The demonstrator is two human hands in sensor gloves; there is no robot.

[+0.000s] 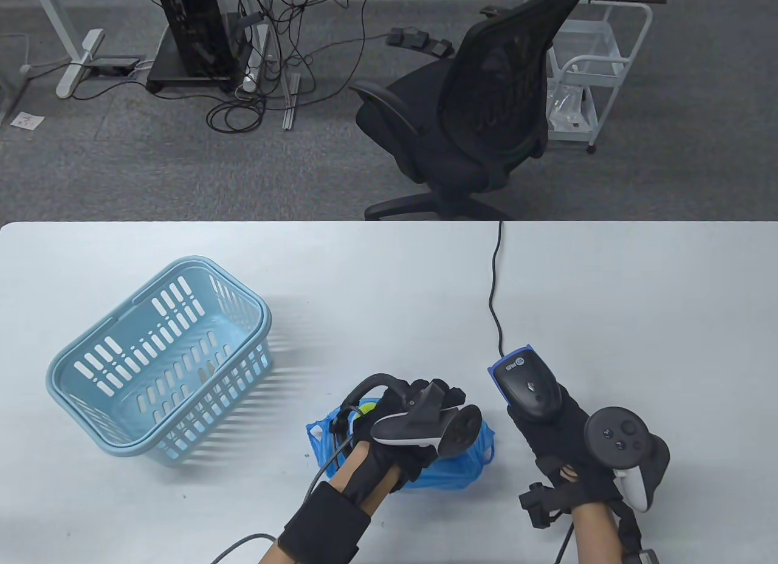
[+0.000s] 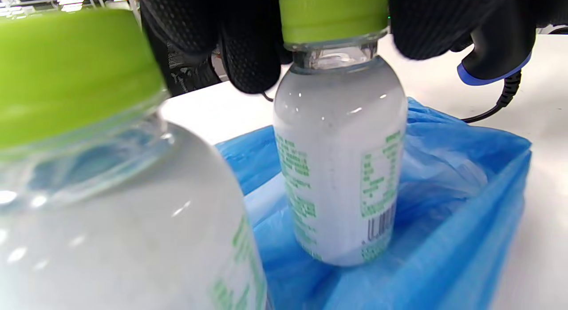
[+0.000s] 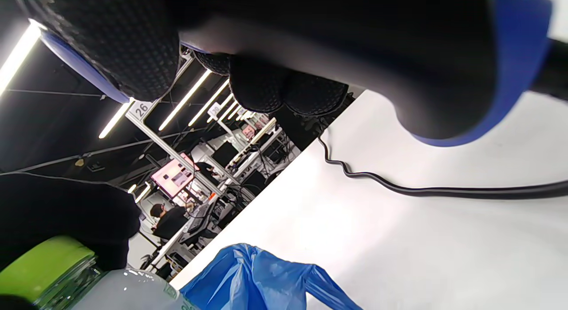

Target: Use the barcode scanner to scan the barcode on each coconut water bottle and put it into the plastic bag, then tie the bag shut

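- Left hand (image 1: 413, 424) pinches a bottle (image 2: 339, 168) by its green cap (image 2: 333, 14), standing it in the blue bag (image 1: 450, 473) near the table's (image 1: 389, 272) front edge.
- Full and smooth-sided, likely heavy and slippery; the cap is the surest hold.
- Right hand (image 1: 565, 442) grips the scanner (image 1: 526, 388).

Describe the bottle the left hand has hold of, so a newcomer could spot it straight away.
Start at the light blue basket on the white table; to its right lies a blue plastic bag. Two green-capped bottles stand in it. It is the farther bottle, gripped at its cap by the left hand, barcode showing; the nearer bottle is untouched.
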